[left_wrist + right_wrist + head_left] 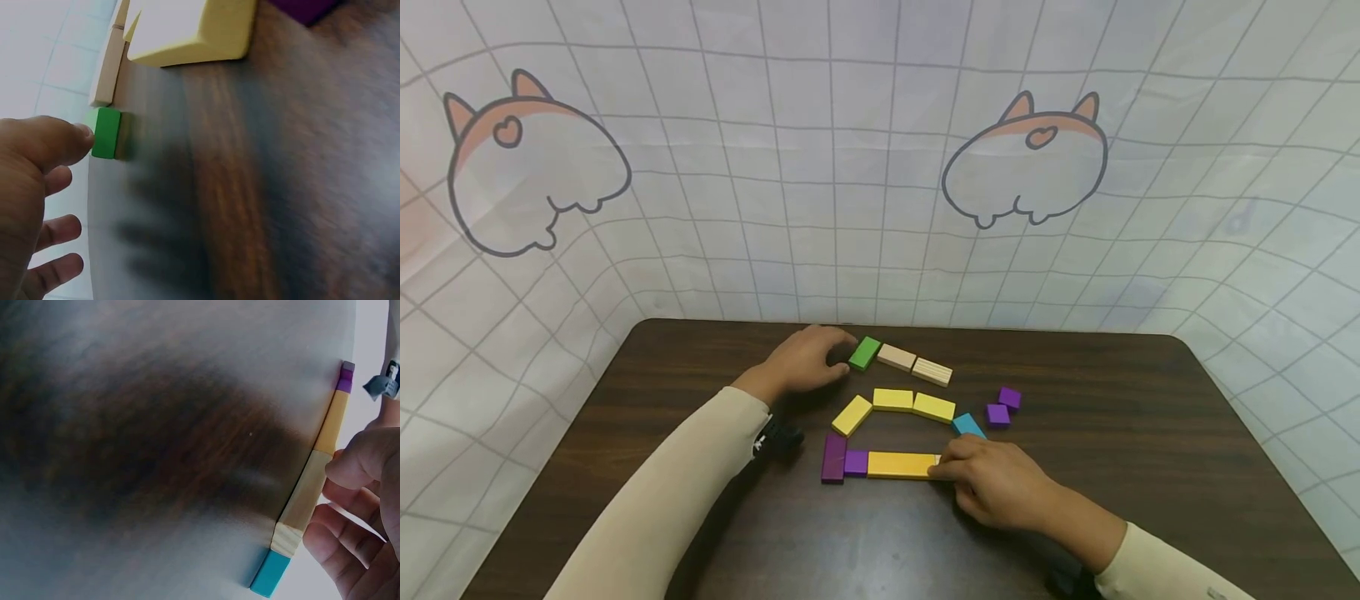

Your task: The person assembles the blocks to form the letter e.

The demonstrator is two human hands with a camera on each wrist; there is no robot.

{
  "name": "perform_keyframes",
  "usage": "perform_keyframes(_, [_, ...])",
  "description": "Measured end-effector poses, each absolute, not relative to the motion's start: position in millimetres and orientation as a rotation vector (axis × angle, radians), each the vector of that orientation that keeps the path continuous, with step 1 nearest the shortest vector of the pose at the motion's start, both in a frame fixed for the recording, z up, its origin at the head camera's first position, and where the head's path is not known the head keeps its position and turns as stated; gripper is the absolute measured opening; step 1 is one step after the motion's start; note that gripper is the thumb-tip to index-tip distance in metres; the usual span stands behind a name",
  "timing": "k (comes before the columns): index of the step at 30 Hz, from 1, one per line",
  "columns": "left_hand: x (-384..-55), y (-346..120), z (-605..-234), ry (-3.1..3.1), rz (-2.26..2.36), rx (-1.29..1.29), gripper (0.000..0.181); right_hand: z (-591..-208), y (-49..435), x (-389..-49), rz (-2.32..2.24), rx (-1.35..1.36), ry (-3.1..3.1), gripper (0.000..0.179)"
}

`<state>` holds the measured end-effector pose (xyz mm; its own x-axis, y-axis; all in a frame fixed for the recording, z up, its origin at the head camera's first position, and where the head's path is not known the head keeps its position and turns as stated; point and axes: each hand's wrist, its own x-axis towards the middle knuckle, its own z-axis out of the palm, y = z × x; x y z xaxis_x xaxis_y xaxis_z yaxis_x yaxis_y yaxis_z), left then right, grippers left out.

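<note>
At the back, my left hand [805, 358] reaches in beside a green block [865, 353], with its thumb and bent fingers spread apart. In the left wrist view its thumb tip overlaps the edge of that block. My right hand [1000, 483] lies low over the front row, fingers loosely bent. In the right wrist view its fingertips rest along the top edge of a plain wooden block [306, 487], mostly hidden by the hand from above. That block stands in line between a long yellow block [902, 465] and a blue block [270, 574].
Two wooden blocks [897, 357] run on from the green one. Several yellow blocks [892, 400] form an arc in the middle. A dark purple block [833, 458] and a small purple one [856, 463] end the row at left. Two purple cubes [997, 415] lie right.
</note>
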<state>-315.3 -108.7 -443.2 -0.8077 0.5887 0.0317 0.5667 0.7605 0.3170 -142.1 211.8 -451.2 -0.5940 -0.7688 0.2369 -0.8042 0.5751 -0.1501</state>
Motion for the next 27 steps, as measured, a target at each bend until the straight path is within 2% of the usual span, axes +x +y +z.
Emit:
perform_keyframes(7, [-318.6, -101.4, -439.1, 2.829, 0.385, 1.023, 0.040, -450.5, 211.5, -140.9, 0.359, 1.332, -2.670, 0.034])
perform_keyframes(17, [-321.6, -99.5, -443.3, 2.842, 0.326, 0.959, 0.038, -451.2, 211.6, -141.2, 0.336, 1.321, -2.672, 0.034])
perform_keyframes(27, [-315.4, -106.8, -446.3, 2.881, 0.285, 1.038, 0.034, -452.0, 211.6, -141.4, 0.344, 1.327, -2.652, 0.033])
